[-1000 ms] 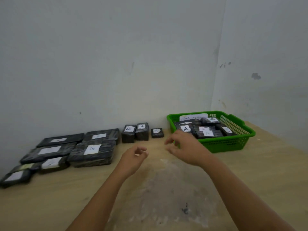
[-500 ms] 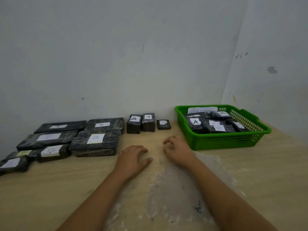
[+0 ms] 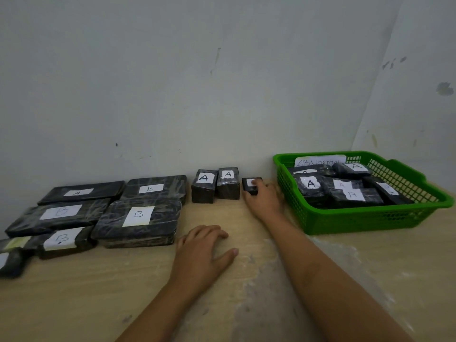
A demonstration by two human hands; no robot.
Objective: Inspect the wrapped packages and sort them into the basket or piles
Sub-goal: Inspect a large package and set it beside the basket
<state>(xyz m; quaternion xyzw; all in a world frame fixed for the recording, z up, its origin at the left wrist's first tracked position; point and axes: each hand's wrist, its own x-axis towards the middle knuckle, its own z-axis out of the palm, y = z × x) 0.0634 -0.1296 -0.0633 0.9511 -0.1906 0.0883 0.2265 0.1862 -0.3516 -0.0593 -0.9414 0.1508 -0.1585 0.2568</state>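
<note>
Bare wooden tabletop lies near; right hand grips the small black wrapped package by the wall, left hand rests flat, fingers spread.

Black wrapped packages bear white labels; green lattice basket; beige table.

Small black package beside green basket
</note>
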